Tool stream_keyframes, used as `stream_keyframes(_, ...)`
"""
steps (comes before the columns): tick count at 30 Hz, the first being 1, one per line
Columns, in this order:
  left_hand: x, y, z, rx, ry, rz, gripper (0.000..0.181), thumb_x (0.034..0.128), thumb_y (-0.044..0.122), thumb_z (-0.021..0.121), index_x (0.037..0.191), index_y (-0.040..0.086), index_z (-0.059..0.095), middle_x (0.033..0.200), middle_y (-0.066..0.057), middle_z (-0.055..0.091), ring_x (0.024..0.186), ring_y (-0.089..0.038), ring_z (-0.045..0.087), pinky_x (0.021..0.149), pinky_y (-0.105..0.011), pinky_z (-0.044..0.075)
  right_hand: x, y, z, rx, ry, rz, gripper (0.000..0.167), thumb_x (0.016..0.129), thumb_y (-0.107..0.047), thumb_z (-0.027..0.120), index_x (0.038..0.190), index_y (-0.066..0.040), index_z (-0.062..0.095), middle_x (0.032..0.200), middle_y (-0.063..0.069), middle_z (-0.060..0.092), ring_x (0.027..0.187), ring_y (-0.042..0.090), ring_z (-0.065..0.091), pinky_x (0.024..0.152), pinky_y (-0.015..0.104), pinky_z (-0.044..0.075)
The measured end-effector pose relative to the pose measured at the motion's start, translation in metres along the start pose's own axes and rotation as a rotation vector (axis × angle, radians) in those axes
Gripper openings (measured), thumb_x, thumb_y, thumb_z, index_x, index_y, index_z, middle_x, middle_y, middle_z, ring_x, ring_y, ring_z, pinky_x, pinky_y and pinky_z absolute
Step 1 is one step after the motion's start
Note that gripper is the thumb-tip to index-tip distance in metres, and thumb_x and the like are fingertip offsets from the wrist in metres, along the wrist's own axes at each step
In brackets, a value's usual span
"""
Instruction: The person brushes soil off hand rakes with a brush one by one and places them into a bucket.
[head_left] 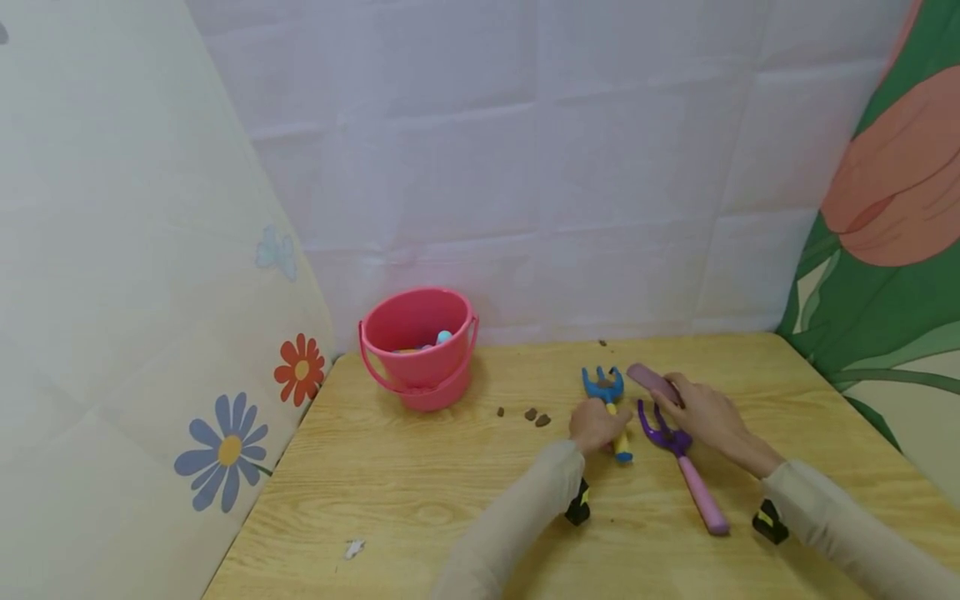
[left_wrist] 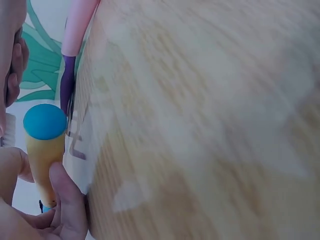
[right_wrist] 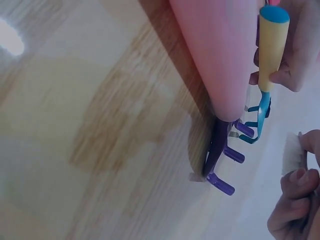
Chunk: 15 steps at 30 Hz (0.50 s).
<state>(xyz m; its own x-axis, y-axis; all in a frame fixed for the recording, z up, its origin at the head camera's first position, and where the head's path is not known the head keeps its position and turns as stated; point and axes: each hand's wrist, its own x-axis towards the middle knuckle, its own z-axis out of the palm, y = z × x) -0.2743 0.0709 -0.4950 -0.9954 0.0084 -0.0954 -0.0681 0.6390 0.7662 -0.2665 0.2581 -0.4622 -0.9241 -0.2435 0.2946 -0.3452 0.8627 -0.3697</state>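
My left hand [head_left: 595, 425] grips the yellow handle [left_wrist: 45, 155] of a small toy hand rake whose blue prongs [head_left: 603, 390] point away from me. A brown bit shows on the blue head. To the right, my right hand [head_left: 708, 414] holds a brush [head_left: 647, 377] with a dull pink back; its pale bristles [right_wrist: 291, 155] show in the right wrist view. The brush is just right of the rake's head, apart from it. Under and beside my right hand lies a second hand rake with a pink handle [head_left: 703, 493] and purple prongs [right_wrist: 220, 185].
A pink bucket [head_left: 442, 393] with its handle lowered stands at the back left, with a light blue ball and other things inside. Several brown crumbs [head_left: 531, 414] lie between bucket and rake. A whitish scrap [head_left: 354, 548] is at the front left. White cloth [head_left: 600, 208] hangs behind the table.
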Motion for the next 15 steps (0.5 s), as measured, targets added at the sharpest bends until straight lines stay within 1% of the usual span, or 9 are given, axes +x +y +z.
stream_keyframes(2, 0.0002, -0.0016, -0.0009, 0.022, -0.003, 0.016, 0.048, 0.0879, 0.042, 0.066, 0.053, 0.011, 0.054, 0.04, 0.002, 0.048, 0.033, -0.012, 0.044, 0.039, -0.025, 0.035, 0.0002, 0.0, 0.0011, 0.0, 0.005, -0.006, 0.051, 0.102, -0.035, 0.053, 0.127, 0.01, 0.051, 0.069, 0.003, 0.052, 0.056, 0.017, 0.05, 0.047, 0.032, 0.038)
stream_keyframes(5, -0.0003, -0.0036, -0.0031, 0.031, 0.008, 0.033, 0.051, 0.088, 0.043, 0.064, 0.05, 0.013, 0.048, 0.042, 0.003, 0.044, 0.037, -0.012, 0.041, 0.041, -0.027, 0.033, 0.0005, -0.0003, 0.0022, 0.005, 0.015, -0.02, 0.049, 0.102, -0.033, 0.055, 0.125, 0.01, 0.052, 0.069, 0.004, 0.053, 0.057, 0.017, 0.05, 0.047, 0.032, 0.038)
stream_keyframes(8, -0.0003, -0.0057, -0.0052, 0.037, 0.017, 0.029, 0.051, 0.0888, 0.044, 0.062, 0.051, 0.015, 0.045, 0.047, 0.003, 0.043, 0.043, -0.012, 0.04, 0.044, -0.028, 0.032, 0.0015, -0.0006, 0.0036, 0.009, 0.016, -0.028, 0.048, 0.102, -0.032, 0.055, 0.125, 0.01, 0.052, 0.069, 0.004, 0.054, 0.056, 0.017, 0.05, 0.047, 0.032, 0.039)
stream_keyframes(15, 0.0011, -0.0103, -0.0085, 0.071, 0.064, 0.023, 0.05, 0.0892, 0.041, 0.066, 0.054, 0.014, 0.044, 0.052, 0.002, 0.044, 0.047, -0.012, 0.041, 0.046, -0.027, 0.033, 0.0049, -0.0026, 0.0072, 0.009, 0.006, -0.025, 0.05, 0.101, -0.032, 0.055, 0.125, 0.012, 0.052, 0.072, 0.008, 0.058, 0.057, 0.018, 0.052, 0.047, 0.033, 0.04)
